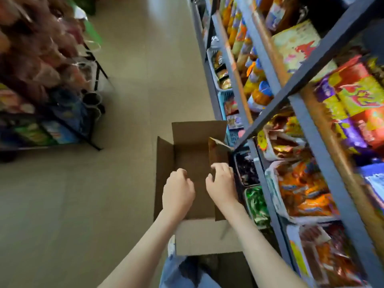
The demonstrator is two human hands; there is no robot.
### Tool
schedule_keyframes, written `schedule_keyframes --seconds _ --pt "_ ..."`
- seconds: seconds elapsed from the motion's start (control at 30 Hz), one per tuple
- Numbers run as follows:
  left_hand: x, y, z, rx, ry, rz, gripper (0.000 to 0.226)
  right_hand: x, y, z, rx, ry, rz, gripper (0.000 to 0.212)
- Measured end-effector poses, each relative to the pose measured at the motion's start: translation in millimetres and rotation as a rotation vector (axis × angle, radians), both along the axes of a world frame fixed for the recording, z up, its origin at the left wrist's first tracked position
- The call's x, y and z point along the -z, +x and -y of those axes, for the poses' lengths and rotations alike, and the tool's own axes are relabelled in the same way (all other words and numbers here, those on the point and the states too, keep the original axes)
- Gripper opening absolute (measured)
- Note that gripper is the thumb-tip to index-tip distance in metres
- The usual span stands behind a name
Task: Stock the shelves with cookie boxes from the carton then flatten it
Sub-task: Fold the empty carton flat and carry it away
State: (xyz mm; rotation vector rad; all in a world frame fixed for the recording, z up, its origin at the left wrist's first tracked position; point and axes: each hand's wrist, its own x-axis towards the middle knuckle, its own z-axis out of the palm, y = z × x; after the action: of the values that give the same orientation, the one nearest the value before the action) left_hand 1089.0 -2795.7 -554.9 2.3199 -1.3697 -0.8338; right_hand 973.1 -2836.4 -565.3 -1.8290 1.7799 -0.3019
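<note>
An open brown carton (182, 154) stands on the floor beside the shelving, its flaps spread outward. Its inside looks empty from here. Both my hands hover over its opening. My left hand (178, 189) is above the middle with fingers loosely curled and holds nothing. My right hand (222, 183) is near the carton's right wall, fingers bent downward, also holding nothing. A large yellow box with a red print (297, 44) stands on an upper shelf to the right. The view is blurred.
Blue-grey metal shelving (268, 177) runs along the right, packed with snack bags, bottles and baskets. A black rack (62, 129) with bagged goods stands at the left. Beige tiled floor (135, 80) forms the aisle between them. My jeans leg (180, 273) shows at the bottom.
</note>
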Motion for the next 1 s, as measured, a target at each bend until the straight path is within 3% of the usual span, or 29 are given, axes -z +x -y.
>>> schedule_keyframes --seconds 0.3,0.47,0.63,0.7,0.87,1.0 --pt "236.4 37.6 -36.0 -0.214 0.372 0.048 0.063 224.8 2.4 -34.7 0.092 0.385 -0.039 0.038" --pt "318.5 37.9 -41.5 -0.286 0.405 0.092 0.075 306.8 6.4 -50.7 0.100 0.536 -0.037 0.042" --pt "368.7 49.1 -48.2 -0.491 0.511 0.114 0.085 354.7 13.0 -64.7 0.076 0.652 0.000 0.050" --pt "377.5 53.8 -49.7 -0.513 0.537 0.127 0.078 364.6 12.9 -68.6 0.094 0.622 -0.015 0.054" --pt "381.6 36.4 -53.8 -0.376 0.449 0.182 0.037 383.0 -2.7 -70.8 0.248 0.404 -0.169 0.054" --pt "384.7 3.9 -61.7 -0.229 0.339 0.145 0.029 393.8 -30.6 -69.4 0.224 0.545 -0.277 0.055"
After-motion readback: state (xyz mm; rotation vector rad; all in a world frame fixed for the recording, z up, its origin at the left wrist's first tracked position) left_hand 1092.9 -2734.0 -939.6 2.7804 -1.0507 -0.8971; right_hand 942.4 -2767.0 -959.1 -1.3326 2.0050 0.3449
